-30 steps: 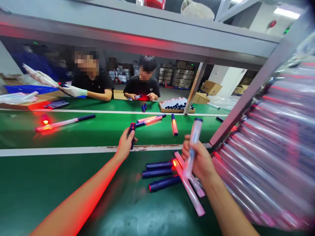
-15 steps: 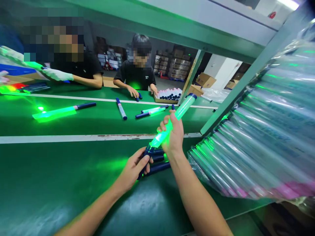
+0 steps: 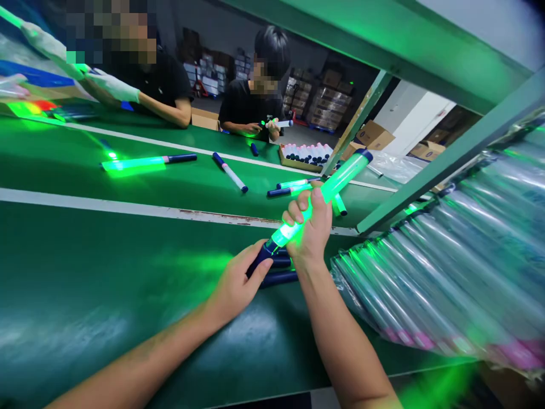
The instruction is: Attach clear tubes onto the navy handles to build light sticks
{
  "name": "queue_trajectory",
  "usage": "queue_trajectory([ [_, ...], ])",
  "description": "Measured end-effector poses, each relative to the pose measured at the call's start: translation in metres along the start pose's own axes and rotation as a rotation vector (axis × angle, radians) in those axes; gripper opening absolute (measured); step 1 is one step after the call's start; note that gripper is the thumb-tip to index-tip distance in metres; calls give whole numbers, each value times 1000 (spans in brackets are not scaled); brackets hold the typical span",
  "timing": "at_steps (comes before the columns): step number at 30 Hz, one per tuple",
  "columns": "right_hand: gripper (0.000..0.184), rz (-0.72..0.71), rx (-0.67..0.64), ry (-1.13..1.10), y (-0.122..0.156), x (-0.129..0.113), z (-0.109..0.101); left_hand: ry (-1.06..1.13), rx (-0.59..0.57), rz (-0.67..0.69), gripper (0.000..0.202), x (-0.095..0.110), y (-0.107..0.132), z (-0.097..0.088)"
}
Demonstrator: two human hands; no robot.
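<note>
A light stick (image 3: 346,174), its clear tube glowing green, slants up to the right between my hands. My left hand (image 3: 240,279) is closed around its dark blue handle. Wrapped around the lit tube, my right hand (image 3: 313,224) grips it about midway, leaving the dark end cap (image 3: 364,154) exposed. Where handle and tube meet shows between my hands, but whether they are fully joined I cannot tell. Beneath the held stick, several dark blue handles (image 3: 279,278) lie on the green table (image 3: 128,272), partly hidden by my left hand.
On the belt beyond lie a glowing stick (image 3: 140,163), an unlit stick (image 3: 230,172) and others. A bagged stack of clear tubes (image 3: 409,284) stands at right beside a slanted metal post (image 3: 430,170). Across, one co-worker (image 3: 251,108) holds a stick near a carton (image 3: 300,162); another (image 3: 170,85) wears gloves.
My view has shifted and tilted. My hands keep their hold on the lit stick. Across the belt, the co-worker has raised a stick from the table.
</note>
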State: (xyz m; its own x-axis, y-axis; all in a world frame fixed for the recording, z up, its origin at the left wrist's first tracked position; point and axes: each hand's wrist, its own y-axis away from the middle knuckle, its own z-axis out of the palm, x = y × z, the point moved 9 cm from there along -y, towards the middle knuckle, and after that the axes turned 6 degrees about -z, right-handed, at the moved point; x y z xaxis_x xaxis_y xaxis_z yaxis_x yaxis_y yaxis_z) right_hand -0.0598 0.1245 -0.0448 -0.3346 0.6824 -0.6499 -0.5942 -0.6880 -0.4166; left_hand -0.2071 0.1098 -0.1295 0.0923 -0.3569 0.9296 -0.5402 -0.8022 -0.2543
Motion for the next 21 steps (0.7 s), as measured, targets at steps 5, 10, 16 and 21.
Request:
queue_trajectory([
  [5, 23, -14, 12, 79, 3, 1, -1, -142, 78, 99, 40, 6, 5, -1],
  [10, 25, -30, 85, 170, 8, 5, -7, -300, 147, 98, 43, 3, 8, -1],
  [16, 24, -39, 119, 184, 14, 9, -8, -339, 145, 67, 44, 1, 7, -1],
  [21, 34, -97, -93, 229, 0, -51, 18, -167, -32, -10, 42, -7, 16, 17],
])
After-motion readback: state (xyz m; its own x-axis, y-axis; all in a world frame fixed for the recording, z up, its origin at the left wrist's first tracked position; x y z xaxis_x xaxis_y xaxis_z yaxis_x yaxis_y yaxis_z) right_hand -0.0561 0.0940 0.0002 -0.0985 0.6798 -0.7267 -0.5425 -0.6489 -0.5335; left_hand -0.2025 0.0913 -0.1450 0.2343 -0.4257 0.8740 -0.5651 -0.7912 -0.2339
